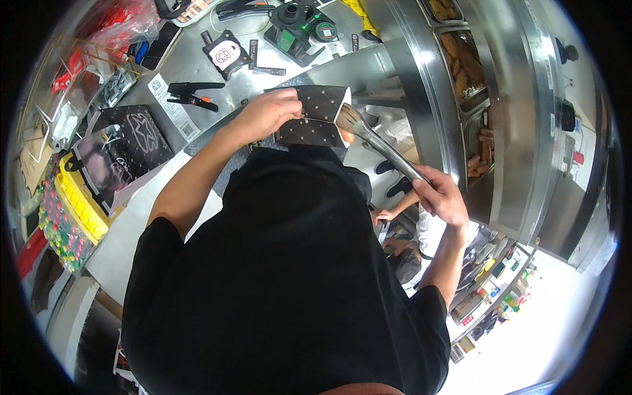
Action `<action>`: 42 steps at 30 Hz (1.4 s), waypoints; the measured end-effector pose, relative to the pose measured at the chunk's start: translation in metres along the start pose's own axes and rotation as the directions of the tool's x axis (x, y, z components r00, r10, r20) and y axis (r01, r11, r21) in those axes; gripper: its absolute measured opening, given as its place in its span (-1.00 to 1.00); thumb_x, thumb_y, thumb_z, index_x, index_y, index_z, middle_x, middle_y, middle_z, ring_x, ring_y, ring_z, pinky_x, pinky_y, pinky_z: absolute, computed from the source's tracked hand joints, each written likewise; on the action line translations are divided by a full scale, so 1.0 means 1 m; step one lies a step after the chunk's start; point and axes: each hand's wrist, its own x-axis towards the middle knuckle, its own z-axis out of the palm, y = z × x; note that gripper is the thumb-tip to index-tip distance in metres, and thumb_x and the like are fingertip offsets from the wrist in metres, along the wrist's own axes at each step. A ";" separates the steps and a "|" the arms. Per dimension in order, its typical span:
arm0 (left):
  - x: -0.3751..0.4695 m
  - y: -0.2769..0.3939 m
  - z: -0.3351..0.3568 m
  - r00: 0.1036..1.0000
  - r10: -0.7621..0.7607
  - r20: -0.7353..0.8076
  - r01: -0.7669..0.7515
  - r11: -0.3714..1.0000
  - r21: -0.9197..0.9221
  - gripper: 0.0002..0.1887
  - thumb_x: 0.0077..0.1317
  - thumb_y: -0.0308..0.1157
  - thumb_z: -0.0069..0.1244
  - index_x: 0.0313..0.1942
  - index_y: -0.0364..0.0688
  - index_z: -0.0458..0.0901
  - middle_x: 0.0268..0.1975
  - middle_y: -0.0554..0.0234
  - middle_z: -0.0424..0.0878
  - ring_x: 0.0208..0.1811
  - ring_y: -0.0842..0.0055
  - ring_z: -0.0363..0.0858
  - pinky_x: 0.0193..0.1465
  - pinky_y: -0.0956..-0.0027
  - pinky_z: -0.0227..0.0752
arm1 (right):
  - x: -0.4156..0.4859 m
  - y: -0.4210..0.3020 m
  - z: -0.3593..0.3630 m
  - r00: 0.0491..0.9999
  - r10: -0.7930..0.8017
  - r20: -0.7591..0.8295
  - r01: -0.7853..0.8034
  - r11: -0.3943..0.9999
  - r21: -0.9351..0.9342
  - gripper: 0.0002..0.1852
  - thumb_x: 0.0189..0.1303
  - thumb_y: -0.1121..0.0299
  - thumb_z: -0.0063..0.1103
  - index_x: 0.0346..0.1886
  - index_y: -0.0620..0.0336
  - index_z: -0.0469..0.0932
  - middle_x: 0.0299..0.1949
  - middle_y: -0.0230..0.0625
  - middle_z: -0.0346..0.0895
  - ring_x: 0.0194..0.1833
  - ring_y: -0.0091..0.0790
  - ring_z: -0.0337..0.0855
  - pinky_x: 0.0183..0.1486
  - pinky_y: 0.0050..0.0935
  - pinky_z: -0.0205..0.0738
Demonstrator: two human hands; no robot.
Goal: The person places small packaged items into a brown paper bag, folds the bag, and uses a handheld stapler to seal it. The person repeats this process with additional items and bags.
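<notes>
My left hand (274, 114) grips the closed end of a black paper food pouch (316, 133) with a small light pattern. Its white-lined mouth faces right. An orange-brown piece of food (347, 137), perhaps a sausage, shows at the opening. In my right hand (441, 192) is the handle of a long metal serving utensil (390, 150). The utensil's broad, brown-streaked head reaches the pouch mouth; whether it is tongs or a brush I cannot tell. How far it goes inside is hidden.
Steel trays of fried food (461, 64) line the right side. On the steel counter (197, 64) lie a black stapler (195, 94), a printed receipt (173, 108) and a tape dispenser-like device (298, 32). A black carrier bag (138, 133) stands left. Another person (407, 261) is below right.
</notes>
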 end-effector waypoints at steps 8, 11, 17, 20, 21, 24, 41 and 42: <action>-0.012 -0.043 0.058 0.799 -0.384 -0.463 0.021 0.788 -0.616 -0.74 0.34 -0.70 0.15 -0.01 -0.24 0.60 0.09 0.25 0.68 0.17 0.45 0.66 0.30 0.37 0.51 | -0.013 0.057 0.046 0.964 -0.244 -0.102 0.249 0.968 0.039 -0.48 0.45 0.38 0.40 0.40 0.33 0.53 -0.26 -0.34 0.71 -0.37 -0.59 0.71 -0.41 -0.55 0.54; -0.026 -0.045 0.055 0.657 -0.744 -0.124 0.262 0.379 -0.887 -0.69 0.45 -0.62 0.14 0.15 -0.16 0.63 0.21 0.28 0.68 0.22 0.45 0.66 0.35 0.35 0.53 | 0.019 0.145 -0.015 0.829 -0.202 -0.521 0.331 0.929 0.167 -0.52 0.57 0.20 0.29 0.38 0.29 0.50 -0.49 -0.55 0.48 -0.58 -0.68 0.44 -0.58 -0.61 0.34; -0.053 -0.001 0.001 0.853 -0.473 0.220 0.501 0.624 -0.600 -0.60 0.44 -0.55 0.06 0.27 -0.21 0.57 0.14 0.34 0.67 0.23 0.51 0.60 0.36 0.29 0.48 | 0.111 0.253 -0.168 0.153 0.250 -0.956 -0.427 0.889 0.164 -0.23 0.47 -0.28 0.19 -0.10 0.50 0.76 -0.39 0.00 0.77 -0.35 -0.13 0.78 -0.26 -0.17 0.66; -0.056 0.025 -0.001 0.913 -0.287 0.290 0.408 0.646 -0.645 -0.77 0.56 -0.53 0.06 0.16 -0.20 0.58 0.03 0.43 0.62 0.10 0.68 0.54 0.26 0.44 0.46 | 0.088 0.226 -0.191 0.490 -0.267 -0.829 -0.555 0.638 -0.534 -0.33 0.49 -0.24 0.18 -0.04 0.34 0.80 -0.06 0.01 0.82 -0.15 -0.02 0.85 -0.05 -0.09 0.72; -0.058 0.030 0.002 0.902 -0.257 0.348 0.429 0.636 -0.642 -0.80 0.57 -0.54 0.02 0.14 -0.20 0.58 -0.01 0.45 0.62 0.07 0.69 0.54 0.22 0.44 0.46 | 0.074 0.208 -0.188 0.237 -0.638 -0.732 -0.307 0.666 -0.680 -0.49 0.50 -0.09 0.23 -0.14 0.22 0.84 -0.11 -0.07 0.83 -0.19 -0.08 0.85 -0.11 -0.07 0.72; -0.065 0.045 0.021 0.899 -0.266 0.347 0.436 0.498 -0.749 -0.82 0.59 -0.54 -0.01 0.13 -0.23 0.57 0.02 0.46 0.62 0.08 0.74 0.54 0.22 0.48 0.45 | 0.005 0.110 -0.231 -0.253 -0.907 -0.337 -0.800 0.392 -0.454 -0.17 0.41 -0.45 0.11 0.39 0.08 0.58 0.31 -0.09 0.66 0.30 -0.02 0.67 0.25 0.12 0.54; -0.129 0.028 0.008 0.912 -0.390 0.132 0.293 0.391 -0.872 -0.73 0.47 -0.64 -0.03 0.12 -0.25 0.57 -0.04 0.47 0.60 -0.01 0.75 0.51 0.07 0.53 0.38 | 0.128 0.052 0.075 0.548 -0.719 -0.427 0.605 0.694 -0.391 -0.35 0.04 0.49 0.63 0.28 0.23 0.62 0.20 -0.12 0.70 0.24 -0.07 0.70 0.40 -0.06 0.53; -0.128 0.029 0.004 0.922 -0.370 0.118 0.279 0.422 -0.862 -0.82 0.52 -0.57 -0.02 0.07 -0.23 0.57 -0.12 0.50 0.55 -0.10 0.75 0.46 -0.03 0.53 0.34 | 0.121 0.030 0.103 0.581 -0.776 -0.246 0.696 0.630 -0.344 -0.33 0.01 0.50 0.64 0.28 0.23 0.62 0.23 -0.11 0.69 0.26 -0.08 0.70 0.41 -0.05 0.53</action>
